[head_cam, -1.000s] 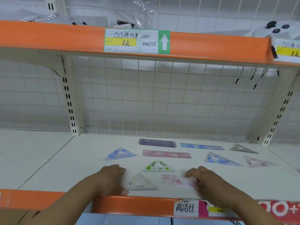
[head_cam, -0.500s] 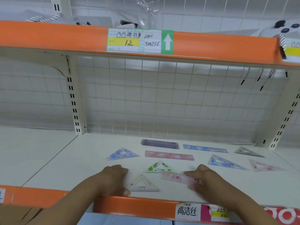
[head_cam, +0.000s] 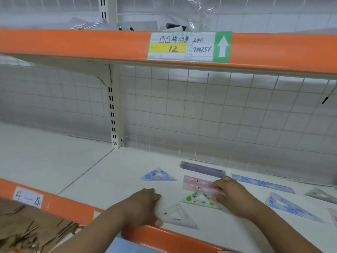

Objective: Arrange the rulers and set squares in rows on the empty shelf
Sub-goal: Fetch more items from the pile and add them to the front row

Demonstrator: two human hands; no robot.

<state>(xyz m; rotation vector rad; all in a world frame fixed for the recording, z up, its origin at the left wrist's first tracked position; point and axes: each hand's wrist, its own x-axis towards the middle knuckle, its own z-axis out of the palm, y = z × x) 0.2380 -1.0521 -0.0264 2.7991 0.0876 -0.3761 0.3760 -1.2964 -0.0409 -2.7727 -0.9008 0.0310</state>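
Lying flat on the white shelf [head_cam: 113, 179], up and right of the brown cardboard [head_cam: 27, 230] at the lower left, are rulers and set squares, spread from the shelf's middle to the right edge of view. Furthest left is a small blue set square [head_cam: 158, 175], apart from both hands. In front of it, at the orange front lip [head_cam: 182, 238], the left hand [head_cam: 144, 207] has its fingers curled and its thumb at the lip, holding the left corner of a clear set square [head_cam: 177, 217]. A green-patterned set square [head_cam: 199, 199] lies between the two hands. Behind it is the rear pink ruler [head_cam: 196, 179], and at the back a purple ruler [head_cam: 202, 168]. The right hand [head_cam: 233, 196] pinches the right end of the front pink ruler [head_cam: 202, 188], which lies alongside the rear one; whether they touch I cannot tell. Right of that hand lie a blue ruler [head_cam: 262, 183], a larger blue set square [head_cam: 291, 209], a grey set square [head_cam: 321, 195] and, cut by the frame, a pink set square [head_cam: 333, 216].
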